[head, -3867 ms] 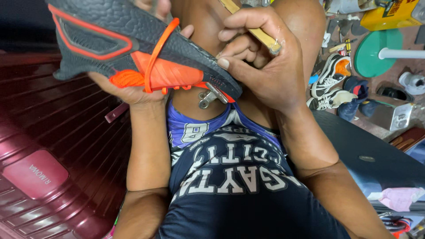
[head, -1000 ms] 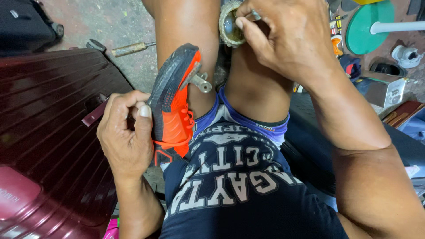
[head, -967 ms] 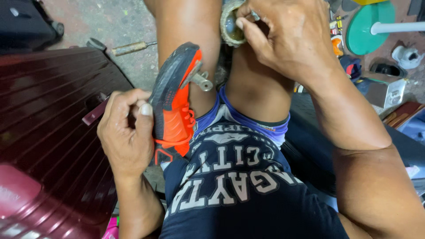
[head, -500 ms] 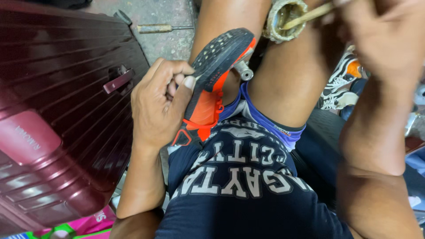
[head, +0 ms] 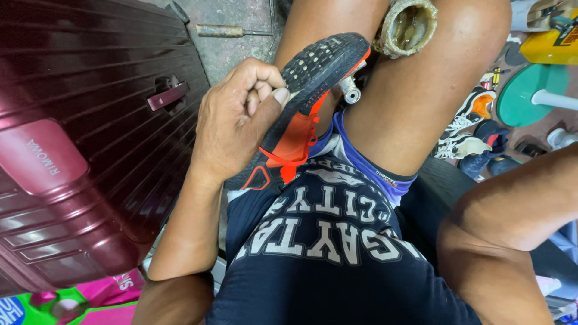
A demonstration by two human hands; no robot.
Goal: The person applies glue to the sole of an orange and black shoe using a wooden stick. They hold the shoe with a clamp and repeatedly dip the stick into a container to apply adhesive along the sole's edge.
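Observation:
My left hand [head: 235, 120] grips a black shoe [head: 307, 102] with an orange upper and laces. The shoe lies sole-up over my lap, its toe pointing away from me. Under the toe a small metal post [head: 350, 94] sticks out. An open round can [head: 409, 27] with yellowish glue inside rests between my knees, just beyond the shoe. My right hand is out of view. Only its forearm [head: 512, 210] shows, reaching off the right edge.
A ribbed maroon suitcase [head: 78, 138] fills the left side. A tool with a wooden handle [head: 220, 30] lies on the concrete floor beyond it. To the right are several shoes [head: 469, 123], a green disc [head: 521, 99] and a yellow container [head: 551, 45]. Pink and green packaging [head: 90, 301] sits at lower left.
My right hand, which held a stick at the glue can, has moved off to the right and out of view. The left hand has turned the shoe sole-up.

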